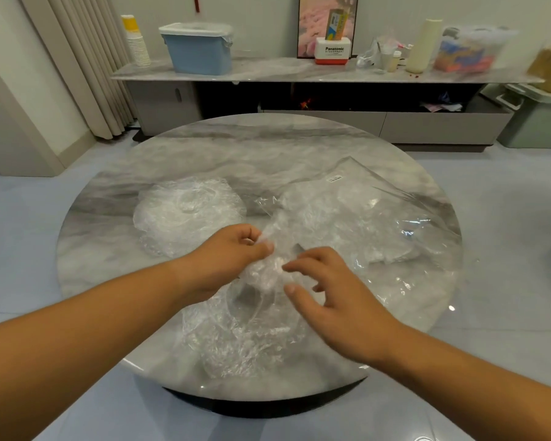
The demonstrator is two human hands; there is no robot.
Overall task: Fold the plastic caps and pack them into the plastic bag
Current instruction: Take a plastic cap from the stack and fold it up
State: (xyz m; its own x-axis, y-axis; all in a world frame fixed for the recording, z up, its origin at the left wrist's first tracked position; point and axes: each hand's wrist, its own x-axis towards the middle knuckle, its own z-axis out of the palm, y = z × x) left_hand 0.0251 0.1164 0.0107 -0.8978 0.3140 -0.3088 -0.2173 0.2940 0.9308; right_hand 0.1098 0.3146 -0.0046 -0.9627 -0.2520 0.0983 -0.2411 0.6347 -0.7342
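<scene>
L hand (233,254) curled tight on crumpled plastic cap (245,332), R hand (328,291) loosely splayed, tips at cap just beside L fingertips.

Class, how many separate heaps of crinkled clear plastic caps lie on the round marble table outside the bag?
2. The left heap lies untouched; the near heap sits in front, pinched by the left hand. Caps stacked within each may be hidden.

Your left hand (233,253) is curled, its thumb and fingers pinching a bunched edge of the plastic cap (248,332). Your right hand (328,291) is spread just beside it, fingers loosely bent, index and thumb tips pointing towards the left hand. Both bare forearms angle in from the lower corners
</scene>
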